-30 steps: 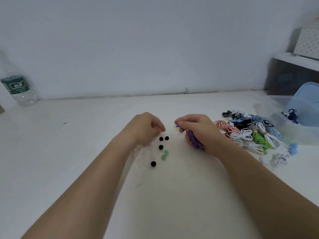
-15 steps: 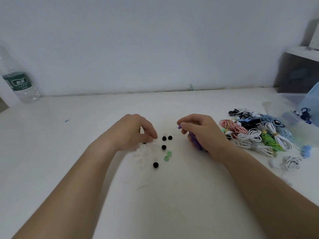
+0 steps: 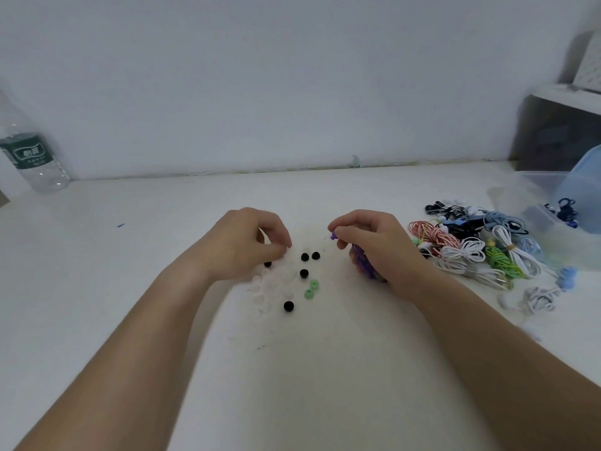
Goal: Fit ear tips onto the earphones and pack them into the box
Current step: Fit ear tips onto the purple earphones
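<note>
2 hands at the table (image 3: pixel 325 402) centre: right hand (image 3: pixel 374 245) pinches a small purple plastic earbud (image 3: pixel 333 236); left hand (image 3: pixel 247 245) curls over translucent silicone ear tips (image 3: pixel 260 283), grip unclear. Keep the earbud steady; push squarely.

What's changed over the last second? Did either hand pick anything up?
The left hand shifted slightly to its own left, away from the black ear tips and over the pale ear tips; whether it pinches one I cannot tell. The right hand still grips the purple earphone. All tips and the earphone bundles stayed put.
</note>
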`<move>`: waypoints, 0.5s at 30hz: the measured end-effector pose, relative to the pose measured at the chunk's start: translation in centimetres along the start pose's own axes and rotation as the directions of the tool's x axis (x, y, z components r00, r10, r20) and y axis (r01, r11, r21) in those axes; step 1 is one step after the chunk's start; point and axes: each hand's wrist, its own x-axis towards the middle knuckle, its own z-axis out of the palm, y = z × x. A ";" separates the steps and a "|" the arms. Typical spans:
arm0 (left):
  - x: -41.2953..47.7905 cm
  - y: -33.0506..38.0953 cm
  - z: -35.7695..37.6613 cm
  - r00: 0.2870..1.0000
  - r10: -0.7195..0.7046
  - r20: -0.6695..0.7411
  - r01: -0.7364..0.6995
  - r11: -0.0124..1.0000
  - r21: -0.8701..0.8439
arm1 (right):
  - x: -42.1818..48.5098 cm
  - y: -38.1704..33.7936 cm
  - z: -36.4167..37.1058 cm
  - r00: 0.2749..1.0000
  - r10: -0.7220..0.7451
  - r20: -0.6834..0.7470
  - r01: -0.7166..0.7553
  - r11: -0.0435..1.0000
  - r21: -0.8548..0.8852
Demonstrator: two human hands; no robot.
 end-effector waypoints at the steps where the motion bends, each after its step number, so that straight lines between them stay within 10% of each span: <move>1: 0.0 0.1 -0.1 0.999 -0.010 -0.044 0.008 0.998 -0.059 | 0.0 0.0 0.0 1.000 0.001 0.002 -0.001 1.000 0.001; 6: 0.0 1.1 0.7 0.977 -0.128 -0.169 0.033 0.880 -0.473 | -0.1 -0.2 0.0 1.000 -0.014 0.023 0.013 1.000 0.018; 15: 0.1 1.8 2.6 0.981 -0.150 -0.125 0.047 0.804 -0.593 | -0.7 -0.5 0.2 0.996 -0.062 0.065 0.056 0.995 0.084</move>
